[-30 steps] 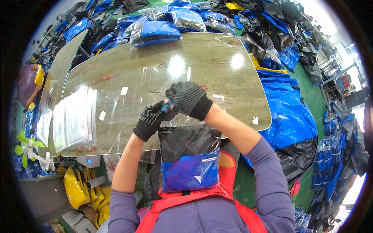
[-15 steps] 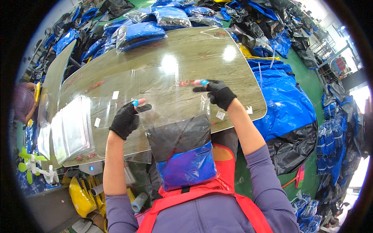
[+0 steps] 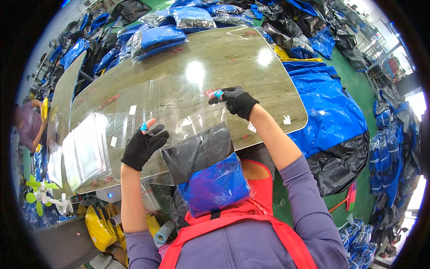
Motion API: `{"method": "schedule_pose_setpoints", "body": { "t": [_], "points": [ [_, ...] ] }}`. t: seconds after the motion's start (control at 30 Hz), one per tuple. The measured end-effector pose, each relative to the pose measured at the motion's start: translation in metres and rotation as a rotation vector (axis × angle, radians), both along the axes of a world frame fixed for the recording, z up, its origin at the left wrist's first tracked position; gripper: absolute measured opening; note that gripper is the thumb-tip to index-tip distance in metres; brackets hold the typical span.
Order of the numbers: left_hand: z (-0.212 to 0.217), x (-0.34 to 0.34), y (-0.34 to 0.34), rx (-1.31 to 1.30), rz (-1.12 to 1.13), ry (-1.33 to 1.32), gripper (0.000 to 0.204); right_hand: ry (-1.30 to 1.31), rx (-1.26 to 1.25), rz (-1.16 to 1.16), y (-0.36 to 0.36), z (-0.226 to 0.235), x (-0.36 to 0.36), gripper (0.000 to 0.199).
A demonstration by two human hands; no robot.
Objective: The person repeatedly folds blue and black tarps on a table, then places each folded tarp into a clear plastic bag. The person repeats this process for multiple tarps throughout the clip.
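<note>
A clear plastic bag [image 3: 214, 172] with a folded black and blue sheet inside leans between the table's near edge and my body. Its loose, see-through mouth end lies over the wood-grain table [image 3: 251, 54]. My right hand [image 3: 237, 101], in a black glove with blue tape on a bare fingertip, is closed at the far right of that film and seems to pinch it; the exact grip is hard to see. Left of the bag, my left hand [image 3: 144, 144], gloved and taped the same way, has its fingers apart and holds nothing. Whether it touches the film is unclear.
Flat clear bags [image 3: 87, 150] lie stacked at the table's left. A packed blue bundle [image 3: 160, 40] rests on the far edge. Blue and black sheeting [image 3: 333, 112] hangs at the right. A small green fan [image 3: 40, 193] stands lower left; another person [image 3: 31, 123] works far left.
My right hand has shifted left and slightly nearer the far side. The filled bag's upper end has tilted left and up with it. My left hand has come slightly nearer and spread its fingers.
</note>
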State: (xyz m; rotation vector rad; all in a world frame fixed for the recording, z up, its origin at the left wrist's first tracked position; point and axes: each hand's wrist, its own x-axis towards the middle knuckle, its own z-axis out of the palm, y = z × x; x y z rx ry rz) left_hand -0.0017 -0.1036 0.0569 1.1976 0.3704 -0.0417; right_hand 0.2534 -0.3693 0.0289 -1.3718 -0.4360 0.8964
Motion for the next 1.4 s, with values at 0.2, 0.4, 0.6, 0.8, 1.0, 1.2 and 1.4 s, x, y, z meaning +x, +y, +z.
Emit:
{"method": "schedule_pose_setpoints", "body": {
  "t": [0.2,0.4,0.6,0.8,1.0,1.2,1.4],
  "points": [
    [-0.013,-0.028,-0.014,-0.301,-0.002,-0.283,0.055,0.133,0.331,0.223,-0.057,0.038,-0.041,0.049],
    [0.027,-0.067,-0.04,1.279,-0.409,-0.296,0.029,-1.262,-0.288,0.457,-0.121,0.047,-0.073,0.036],
    [0.035,-0.002,-0.083,1.303,0.16,-0.321,0.05,-1.157,-0.026,0.173,-0.055,0.102,-0.116,0.044],
    [-0.066,-0.064,-0.135,0.541,0.481,-0.085,0.083,-1.334,-0.426,-0.56,-0.171,-0.028,-0.102,0.057],
    [-0.068,-0.024,-0.074,0.164,-0.101,-0.04,0.041,-0.767,-1.381,-0.356,-0.288,-0.201,-0.064,0.061],
    [0.058,0.134,0.044,0.139,0.174,-0.524,0.05,-0.258,-0.869,-0.512,-0.365,-0.198,-0.01,0.055],
    [0.008,0.103,0.019,-0.115,-0.106,-0.148,0.05,-0.435,-0.849,-0.746,-0.445,-0.038,0.078,0.033]
  ]
}}
